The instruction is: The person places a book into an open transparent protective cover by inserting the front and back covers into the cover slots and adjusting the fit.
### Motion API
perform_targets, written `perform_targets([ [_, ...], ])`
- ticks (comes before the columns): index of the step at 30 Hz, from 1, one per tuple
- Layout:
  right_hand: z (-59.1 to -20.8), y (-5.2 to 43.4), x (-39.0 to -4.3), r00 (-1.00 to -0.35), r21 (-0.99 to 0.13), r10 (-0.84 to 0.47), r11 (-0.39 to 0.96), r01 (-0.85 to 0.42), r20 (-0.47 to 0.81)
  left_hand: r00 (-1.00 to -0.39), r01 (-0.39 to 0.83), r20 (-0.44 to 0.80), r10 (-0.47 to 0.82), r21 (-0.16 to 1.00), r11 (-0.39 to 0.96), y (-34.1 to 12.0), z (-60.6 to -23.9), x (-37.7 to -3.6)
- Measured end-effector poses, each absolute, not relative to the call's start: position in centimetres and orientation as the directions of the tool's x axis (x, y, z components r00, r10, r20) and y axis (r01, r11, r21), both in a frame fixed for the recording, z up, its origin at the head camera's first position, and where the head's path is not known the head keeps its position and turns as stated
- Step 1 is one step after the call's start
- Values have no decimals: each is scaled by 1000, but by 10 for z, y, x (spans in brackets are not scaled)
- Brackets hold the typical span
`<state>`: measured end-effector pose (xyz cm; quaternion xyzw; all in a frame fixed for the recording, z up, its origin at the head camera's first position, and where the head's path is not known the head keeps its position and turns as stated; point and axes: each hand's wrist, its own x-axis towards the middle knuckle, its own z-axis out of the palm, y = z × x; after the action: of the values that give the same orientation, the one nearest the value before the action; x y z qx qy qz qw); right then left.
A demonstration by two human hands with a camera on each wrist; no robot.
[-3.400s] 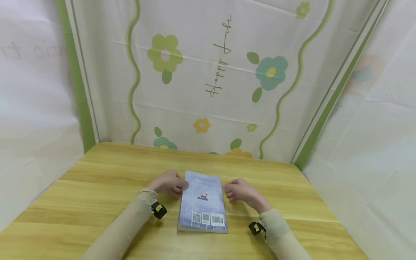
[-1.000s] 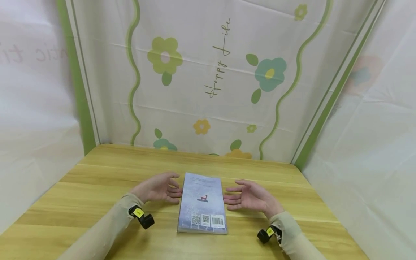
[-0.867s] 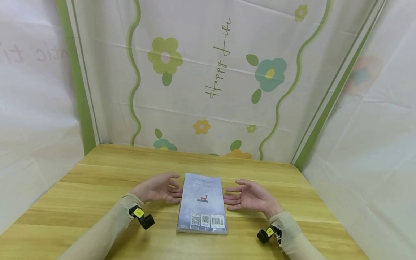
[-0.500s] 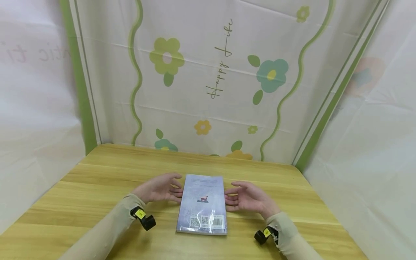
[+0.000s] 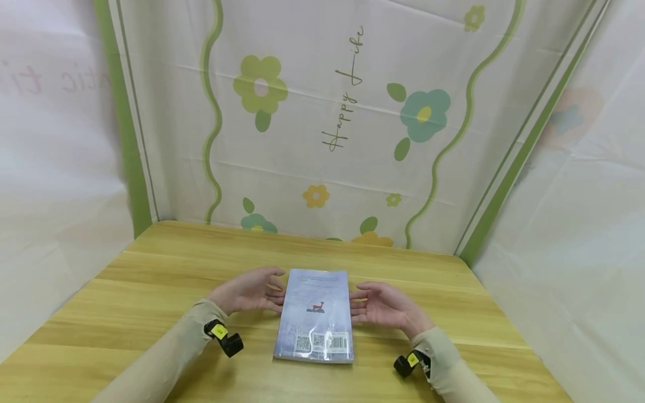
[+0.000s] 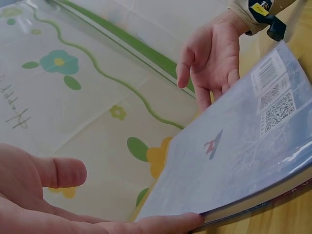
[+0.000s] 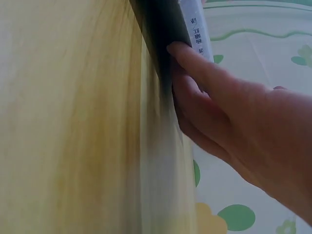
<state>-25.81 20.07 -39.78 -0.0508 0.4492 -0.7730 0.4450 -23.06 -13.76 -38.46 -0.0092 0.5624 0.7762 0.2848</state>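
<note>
A lavender-blue paperback book (image 5: pixel 314 322) lies back cover up before me, with a small red deer, two QR codes and a barcode on it. My left hand (image 5: pixel 249 291) is at the book's left edge, palm turned inward, fingers extended. In the left wrist view a finger (image 6: pixel 168 223) runs along the page edge while the thumb stands off the cover. Opposite, my right hand (image 5: pixel 385 305) has its fingertips at the right edge, thumb free above. The right wrist view shows its fingers (image 7: pixel 200 68) against the spine side, over the book's dark underside. Some fingertips are hidden by the book.
The book is on a light wood-grain table (image 5: pixel 201 263). A white curtain (image 5: pixel 312 112) with flowers and "Happy Life" lettering hangs behind the far edge, and pale sheets (image 5: pixel 579 235) enclose both sides. Black wrist cameras (image 5: pixel 227 338) sit on both sleeves.
Earlier, both hands were curled by the book's upper sides; they then opened, palms inward. In the last second the right fingertips came in to the edge, and the glare on the cover shifted.
</note>
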Motion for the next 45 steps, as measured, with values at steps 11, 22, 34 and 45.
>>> perform_targets([
  [11, -396, 198, -256, -526, -789, -799, -110, 605, -291, -844, -445, -328, 425, 870, -212, -134, -384, -230],
  [22, -394, 197, -254, -513, -837, -821, -84, 541, -249, -838, -438, -315, 446, 876, -203, -131, -385, -229],
  [34, -395, 193, -251, -579, -881, -766, -38, 472, -277, -811, -453, -308, 498, 868, -203, -126, -385, -226],
  [45, -395, 192, -249, -656, -893, -698, -50, 447, -289, -815, -446, -302, 495, 872, -202, -121, -383, -223],
])
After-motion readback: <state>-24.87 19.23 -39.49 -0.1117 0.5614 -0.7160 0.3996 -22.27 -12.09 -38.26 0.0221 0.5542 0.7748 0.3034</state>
